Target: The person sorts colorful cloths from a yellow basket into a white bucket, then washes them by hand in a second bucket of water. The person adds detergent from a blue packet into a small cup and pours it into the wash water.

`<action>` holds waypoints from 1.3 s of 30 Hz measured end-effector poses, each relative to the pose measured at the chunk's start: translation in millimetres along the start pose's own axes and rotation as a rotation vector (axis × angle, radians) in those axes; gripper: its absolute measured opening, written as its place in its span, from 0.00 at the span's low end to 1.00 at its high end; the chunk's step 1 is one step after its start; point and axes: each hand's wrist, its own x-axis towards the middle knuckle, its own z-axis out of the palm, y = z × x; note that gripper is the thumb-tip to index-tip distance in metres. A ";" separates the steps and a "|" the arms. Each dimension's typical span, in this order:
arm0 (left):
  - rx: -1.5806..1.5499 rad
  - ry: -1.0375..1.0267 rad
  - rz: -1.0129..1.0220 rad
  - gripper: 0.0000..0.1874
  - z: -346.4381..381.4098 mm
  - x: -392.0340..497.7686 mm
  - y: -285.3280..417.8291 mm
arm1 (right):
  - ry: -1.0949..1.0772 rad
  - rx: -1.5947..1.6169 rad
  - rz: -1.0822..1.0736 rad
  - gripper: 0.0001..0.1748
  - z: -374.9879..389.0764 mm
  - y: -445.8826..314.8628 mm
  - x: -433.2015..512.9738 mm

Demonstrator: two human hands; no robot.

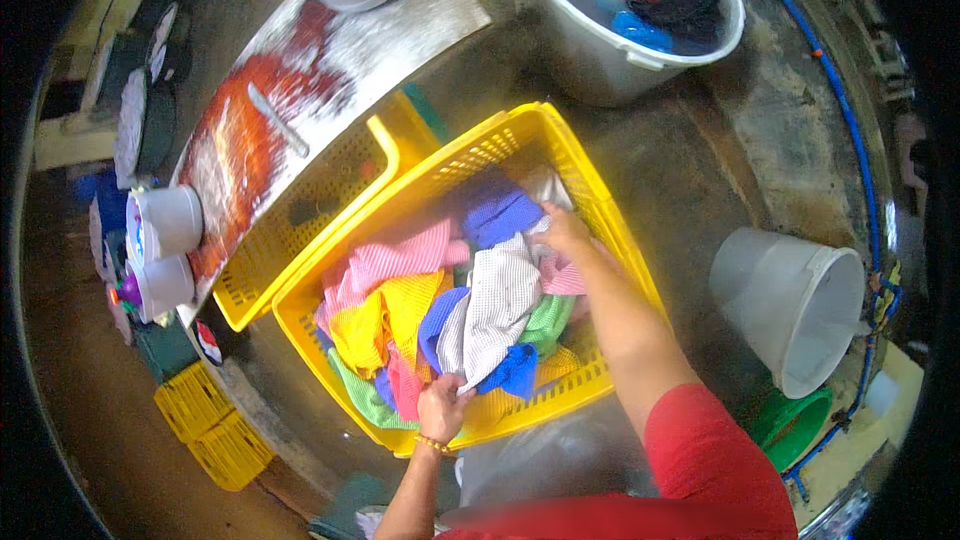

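Both my hands are inside a yellow plastic basket (469, 136) with perforated walls, full of textured cloths. My left hand (444, 405), with a beaded bracelet at its wrist, grips the lower corner of a white cloth (504, 281). At the cloth's upper end is my right hand (561, 231), its fingers on the fabric and partly hidden. A pink cloth (397, 259), a yellow cloth (390, 311), a blue-violet cloth (501, 217), a green cloth (549, 324) and a blue cloth (511, 371) lie around it.
A second yellow basket (382, 142) adjoins on the left, beside a stained table (360, 75) bearing a brush or knife-like tool (277, 120). A large white tub (622, 64) holds soaking cloths. At the right are a tilted white bucket (772, 307), a green basin (795, 427) and a blue hose (847, 112).
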 end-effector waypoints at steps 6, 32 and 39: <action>-0.829 0.031 -0.036 0.08 -43.6 -47.9 -5.7 | 0.096 0.276 -0.239 0.24 34.7 -34.3 -119.0; -1.204 0.596 0.299 0.10 -203.4 -121.2 -10.7 | 1.030 0.766 -1.039 0.15 -68.3 -99.8 -377.4; -1.019 0.591 0.504 0.12 -166.5 -124.2 54.3 | 0.657 0.589 -1.236 0.18 -45.0 -120.6 -416.3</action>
